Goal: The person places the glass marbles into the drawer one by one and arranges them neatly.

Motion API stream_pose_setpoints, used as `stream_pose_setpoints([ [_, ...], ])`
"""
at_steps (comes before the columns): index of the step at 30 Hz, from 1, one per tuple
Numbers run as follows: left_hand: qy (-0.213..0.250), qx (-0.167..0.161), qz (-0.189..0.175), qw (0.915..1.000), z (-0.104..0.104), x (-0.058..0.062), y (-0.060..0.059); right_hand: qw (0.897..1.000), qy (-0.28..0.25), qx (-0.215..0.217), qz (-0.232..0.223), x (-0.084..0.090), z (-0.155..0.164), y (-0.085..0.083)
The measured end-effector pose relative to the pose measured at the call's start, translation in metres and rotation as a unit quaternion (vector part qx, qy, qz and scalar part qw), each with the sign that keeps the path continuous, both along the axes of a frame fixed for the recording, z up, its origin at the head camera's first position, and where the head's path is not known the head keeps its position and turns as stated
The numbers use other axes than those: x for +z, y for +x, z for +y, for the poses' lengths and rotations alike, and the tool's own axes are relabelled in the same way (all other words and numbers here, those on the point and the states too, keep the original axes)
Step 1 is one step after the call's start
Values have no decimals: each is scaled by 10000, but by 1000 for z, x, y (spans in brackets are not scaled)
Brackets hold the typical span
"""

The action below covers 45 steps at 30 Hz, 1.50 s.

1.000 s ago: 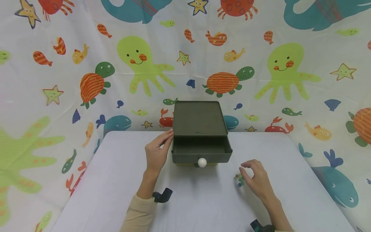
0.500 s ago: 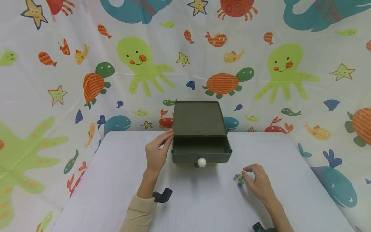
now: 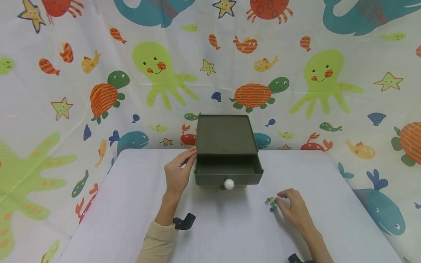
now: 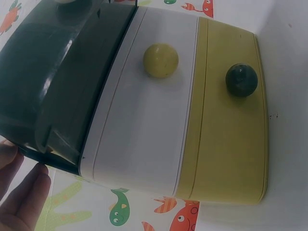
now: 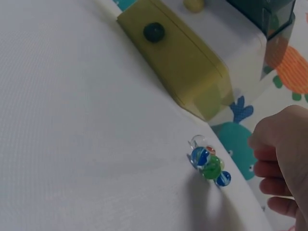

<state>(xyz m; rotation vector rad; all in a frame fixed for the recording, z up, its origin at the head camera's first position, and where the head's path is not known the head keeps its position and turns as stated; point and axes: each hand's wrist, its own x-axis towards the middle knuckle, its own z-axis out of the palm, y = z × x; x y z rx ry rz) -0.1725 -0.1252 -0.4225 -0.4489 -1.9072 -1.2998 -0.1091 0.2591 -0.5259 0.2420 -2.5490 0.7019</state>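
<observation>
A small drawer unit [image 3: 225, 137] stands at the back middle of the white table [image 3: 131, 204]. Its dark green top drawer [image 3: 228, 171] with a white knob [image 3: 229, 183] is pulled out and looks empty. My left hand [image 3: 179, 170] rests with straight fingers against the unit's left side. The left wrist view shows a white drawer [image 4: 144, 120] with a yellow knob [image 4: 160, 60] and a yellow drawer [image 4: 231, 139] with a dark knob [image 4: 241, 80], both pushed in. Several glass marbles [image 3: 270, 203] [image 5: 208, 164] lie clustered on the table. My right hand [image 3: 291, 206] [image 5: 284, 163] sits just right of them, fingers loosely curled, with a small gap.
A sea-animal patterned cloth [image 3: 158, 69] hangs behind and around the table. The table's edges run close at the left and right [image 3: 358, 204]. Wrist cameras [image 3: 184, 221] show near the bottom.
My right hand has dropped lower toward the table and drawn in beside the marbles. The left hand and the drawer have not moved.
</observation>
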Motion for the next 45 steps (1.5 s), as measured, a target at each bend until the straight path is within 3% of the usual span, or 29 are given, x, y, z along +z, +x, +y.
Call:
stream_pose_setpoints([
  [11, 2, 10, -46, 10000, 0, 2, 2, 9997, 63, 64, -209, -5, 3, 1],
  [21, -19, 24, -25, 10000, -1, 0, 0, 9948, -43, 27, -1020, -4, 2, 0],
  [34, -55, 59, -151, 9999, 0, 0, 3, 9944, 33, 209, -1032, -7, 5, -1],
  [45, 5, 5, -23, 10000, 1, -1, 0, 9921, 161, 38, -1244, -10, 5, -4],
])
